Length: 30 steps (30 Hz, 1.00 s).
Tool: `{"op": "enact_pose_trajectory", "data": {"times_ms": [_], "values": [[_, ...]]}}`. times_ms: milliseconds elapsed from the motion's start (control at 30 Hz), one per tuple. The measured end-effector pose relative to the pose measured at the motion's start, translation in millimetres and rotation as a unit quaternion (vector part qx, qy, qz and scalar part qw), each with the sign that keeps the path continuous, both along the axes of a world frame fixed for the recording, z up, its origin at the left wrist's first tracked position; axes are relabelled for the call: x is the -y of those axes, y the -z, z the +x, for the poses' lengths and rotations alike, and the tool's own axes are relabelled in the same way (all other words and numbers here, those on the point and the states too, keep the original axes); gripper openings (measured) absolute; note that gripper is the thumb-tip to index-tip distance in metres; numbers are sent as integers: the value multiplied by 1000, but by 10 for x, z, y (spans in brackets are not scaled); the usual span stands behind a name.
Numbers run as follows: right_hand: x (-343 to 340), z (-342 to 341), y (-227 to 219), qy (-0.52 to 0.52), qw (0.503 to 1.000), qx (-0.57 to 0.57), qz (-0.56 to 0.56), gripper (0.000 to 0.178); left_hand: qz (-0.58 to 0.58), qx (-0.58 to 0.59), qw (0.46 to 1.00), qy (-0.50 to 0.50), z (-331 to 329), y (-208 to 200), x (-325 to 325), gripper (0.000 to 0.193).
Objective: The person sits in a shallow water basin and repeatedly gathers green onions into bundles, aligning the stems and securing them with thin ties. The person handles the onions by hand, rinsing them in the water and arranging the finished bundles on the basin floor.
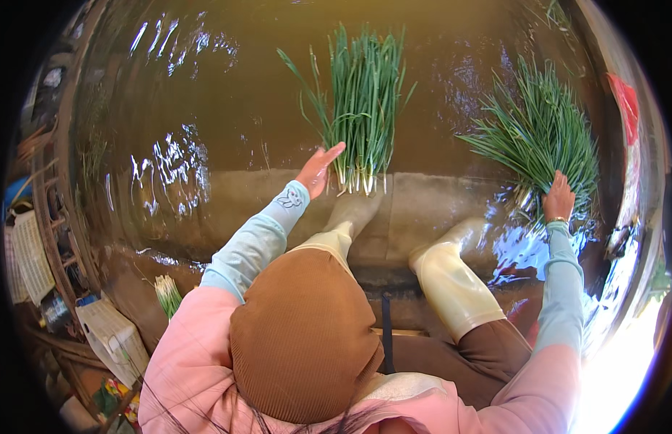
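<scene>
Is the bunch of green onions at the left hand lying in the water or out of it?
In the water. The left bunch lies flat with its leaves in the brown water, white ends at the step edge beside the left hand.

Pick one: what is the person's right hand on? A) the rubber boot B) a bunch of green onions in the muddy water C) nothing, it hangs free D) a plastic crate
B: the right hand grips the root end of a fanned bunch of green onions lying in the brown water, while the left hand lies beside a second bunch.
</scene>
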State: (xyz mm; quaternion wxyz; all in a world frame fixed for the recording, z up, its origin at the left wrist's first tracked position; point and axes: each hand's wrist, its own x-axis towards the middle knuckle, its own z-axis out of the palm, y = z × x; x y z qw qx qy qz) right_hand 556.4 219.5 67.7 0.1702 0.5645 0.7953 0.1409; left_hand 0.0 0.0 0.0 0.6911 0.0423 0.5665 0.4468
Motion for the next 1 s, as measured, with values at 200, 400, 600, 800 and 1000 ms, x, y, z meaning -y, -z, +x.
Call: {"op": "enact_pose_trajectory", "data": {"times_ms": [200, 400, 600, 800, 1000], "values": [[-46, 101, -421, -98, 991, -88, 35, 58, 21, -2, 999, 31, 23, -218, -66, 70], [410, 1162, -891, 101, 963, -248, 36, 51, -18, 12, 1000, 13, -44, -245, -29, 58], [1897, 2080, -704, 203, 951, -232, -1, 66, 46, -12, 997, 62, -378, -454, 434, 64], [1809, 1052, -1006, 93, 968, -182, -148, 50, 28, -180, 962, 203, -365, -483, 599, 75], [1077, -1379, -1265, -126, 878, -266, -377, 18, 16, -364, 888, 282, -135, -142, 209, 85]]}}
